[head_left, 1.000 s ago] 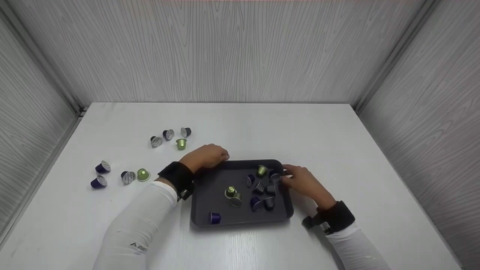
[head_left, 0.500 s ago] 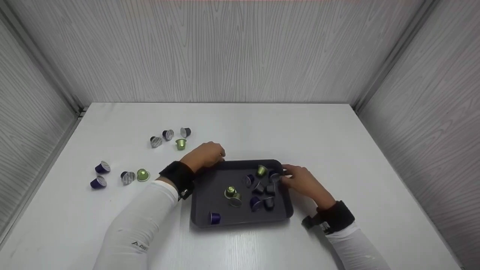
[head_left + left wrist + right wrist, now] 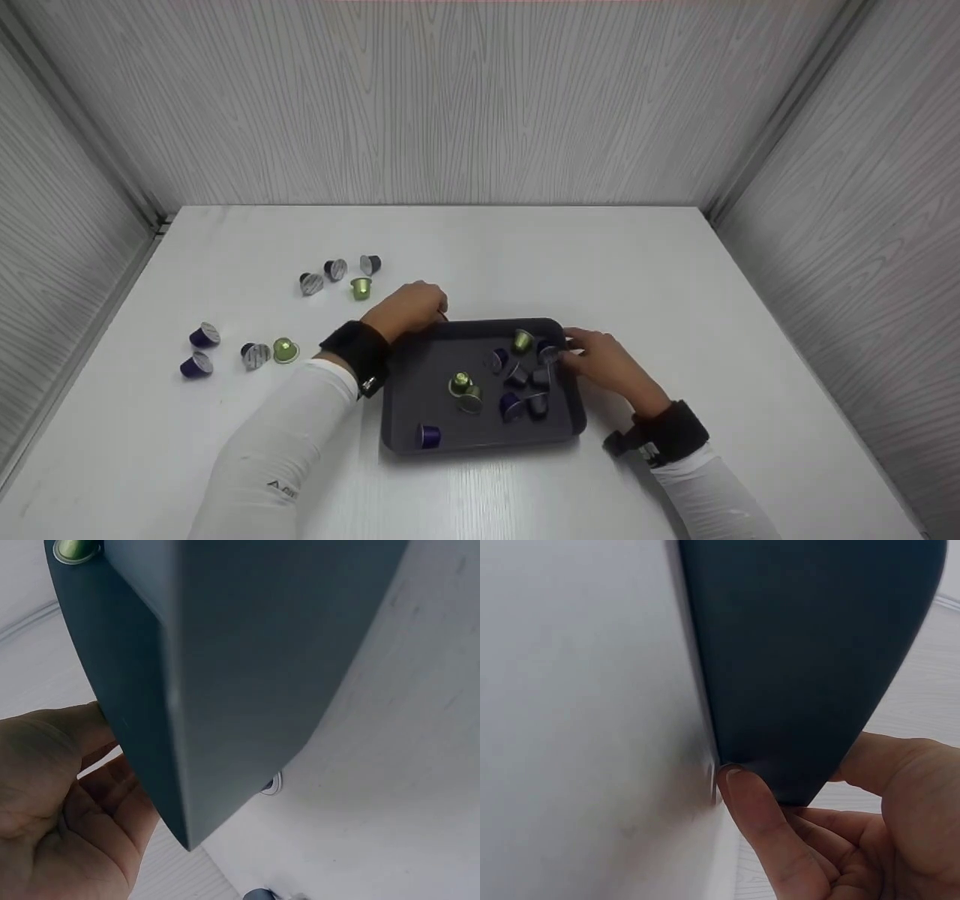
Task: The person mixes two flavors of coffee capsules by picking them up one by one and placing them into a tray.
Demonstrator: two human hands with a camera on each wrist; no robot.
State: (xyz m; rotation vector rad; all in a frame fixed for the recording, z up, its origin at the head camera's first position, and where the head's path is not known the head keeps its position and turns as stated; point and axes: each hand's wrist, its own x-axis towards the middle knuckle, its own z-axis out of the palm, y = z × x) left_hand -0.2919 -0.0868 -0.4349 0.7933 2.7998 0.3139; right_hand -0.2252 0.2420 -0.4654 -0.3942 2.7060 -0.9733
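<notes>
A dark grey tray [image 3: 450, 442] lies on the white table with several coffee capsules in it: green [image 3: 523, 341], purple [image 3: 429, 436] and dark ones. My left hand [image 3: 409, 307] is at the tray's far left corner, its fingertips at the far rim. In the left wrist view the thumb and fingers of the left hand [image 3: 67, 802] pass behind the rim, which hides their tips; I cannot tell what they hold. At the far right corner my right hand [image 3: 611, 364] grips the tray, thumb [image 3: 754, 806] against its outer wall and fingers behind.
Left of the tray, several loose capsules lie in two groups: a purple capsule [image 3: 196, 365] and a green capsule [image 3: 285, 349] nearer, another green capsule [image 3: 361, 288] farther back. Pale wood-grain panels [image 3: 480, 105] stand behind the table and at both sides.
My left hand has shifted slightly to the left and back along the far rim. The tray, its capsules and my right hand stay nearly where they were.
</notes>
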